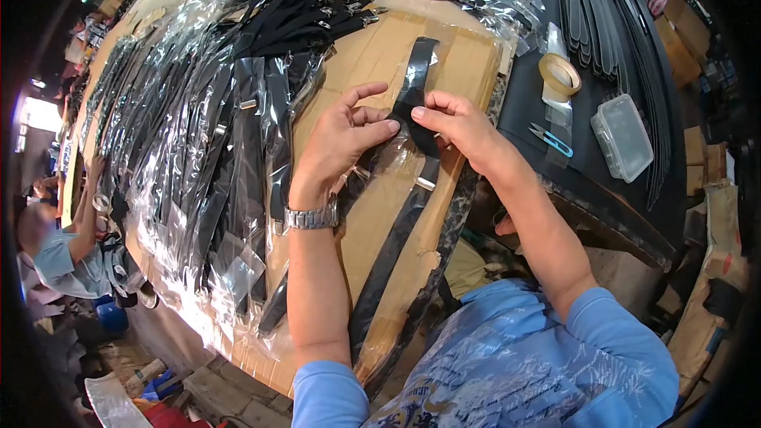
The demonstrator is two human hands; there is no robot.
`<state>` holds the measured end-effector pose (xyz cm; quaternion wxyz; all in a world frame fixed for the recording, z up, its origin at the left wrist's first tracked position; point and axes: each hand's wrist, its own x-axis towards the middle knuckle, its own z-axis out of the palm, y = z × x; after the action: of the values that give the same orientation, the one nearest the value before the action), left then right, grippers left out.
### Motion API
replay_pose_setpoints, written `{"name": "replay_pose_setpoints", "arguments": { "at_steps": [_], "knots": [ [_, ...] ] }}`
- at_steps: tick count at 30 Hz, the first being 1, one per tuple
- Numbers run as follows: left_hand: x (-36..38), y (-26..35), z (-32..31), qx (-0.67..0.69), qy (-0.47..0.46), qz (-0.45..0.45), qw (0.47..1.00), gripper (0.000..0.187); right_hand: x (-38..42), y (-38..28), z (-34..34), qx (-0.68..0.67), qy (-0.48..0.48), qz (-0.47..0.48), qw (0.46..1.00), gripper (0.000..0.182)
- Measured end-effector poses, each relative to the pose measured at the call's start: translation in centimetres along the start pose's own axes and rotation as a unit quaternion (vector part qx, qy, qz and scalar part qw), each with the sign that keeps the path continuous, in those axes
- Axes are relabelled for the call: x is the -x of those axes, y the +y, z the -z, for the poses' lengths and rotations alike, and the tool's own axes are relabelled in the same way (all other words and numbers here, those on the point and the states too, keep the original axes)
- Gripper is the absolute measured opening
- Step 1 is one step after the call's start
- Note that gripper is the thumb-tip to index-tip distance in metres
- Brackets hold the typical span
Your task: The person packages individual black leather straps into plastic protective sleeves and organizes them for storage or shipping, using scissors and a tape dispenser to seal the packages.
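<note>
Over the cardboard-covered table, my left hand (353, 131) pinches the left edge of a black strap in clear plastic (416, 79), its thumb and a finger pressed together and the index finger raised. Close by on the right, my right hand (460, 127) grips the same strap between thumb and fingers. The strap's upper end reaches away from me. Below my hands a wrapped black strap with a small metal piece (426, 184) runs down toward the near edge. What lies under my fingertips is partly hidden.
Many plastic-wrapped black straps (182, 135) cover the left of the table (365, 63). On the right stand a tape roll (560, 74), blue snips (551, 139), a clear plastic box (622, 137) and hanging dark strips (594, 16). Another person (67, 250) is at the far left.
</note>
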<state>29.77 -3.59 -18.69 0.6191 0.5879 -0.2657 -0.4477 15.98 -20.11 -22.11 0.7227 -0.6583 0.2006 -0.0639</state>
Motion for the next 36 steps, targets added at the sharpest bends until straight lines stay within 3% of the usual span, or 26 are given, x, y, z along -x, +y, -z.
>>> {"name": "replay_pose_setpoints", "arguments": {
  "at_steps": [12,27,30,33,36],
  "knots": [
    [-0.2,-0.5,1.2,-0.045,-0.005,-0.002,0.999,0.056,0.2,-1.3,0.0,0.050,-0.046,-0.004,0.998,0.028],
    [-0.3,-0.1,0.7,-0.047,0.023,-0.040,0.998,0.062,0.2,-1.9,-0.8,0.086,-0.074,0.010,0.993,0.016],
    [-0.1,0.2,0.5,-0.050,0.028,-0.036,0.998,0.059,0.4,-1.6,-1.8,0.026,-0.045,0.069,0.996,0.017],
    [-0.1,0.1,0.3,-0.065,0.028,-0.045,0.996,0.057,0.0,-1.1,-1.7,0.041,-0.037,0.038,0.998,0.023],
    [-0.2,-0.1,0.7,-0.031,0.067,-0.033,0.997,0.040,-0.3,-0.7,-1.9,-0.027,-0.035,0.061,0.997,0.025]
  ]
}}
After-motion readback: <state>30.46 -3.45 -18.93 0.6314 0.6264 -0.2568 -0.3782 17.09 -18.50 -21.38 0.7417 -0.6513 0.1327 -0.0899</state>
